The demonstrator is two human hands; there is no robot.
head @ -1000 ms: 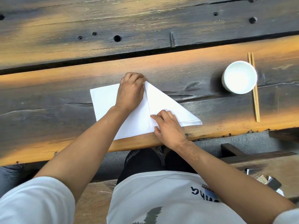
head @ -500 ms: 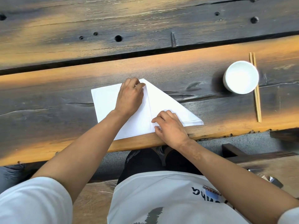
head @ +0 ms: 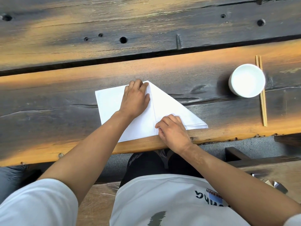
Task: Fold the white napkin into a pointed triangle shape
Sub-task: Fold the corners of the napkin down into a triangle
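The white napkin lies on the near plank of the wooden table. Its right side is folded in along a centre crease, giving a slanted right edge and a point at the top. My left hand rests on the napkin just below that point, bent fingers pressing at the tip and thumb along the crease. My right hand sits at the crease's lower end near the table edge, with finger and thumb pinching the folded flap there.
A white cup stands at the right of the table, with a pair of wooden chopsticks lying just beyond it. A dark gap separates the two planks. The table's front edge runs just below the napkin.
My left hand has slid slightly back from the top, so the napkin's point now shows beside its fingers. My right hand stays at the crease's lower end.
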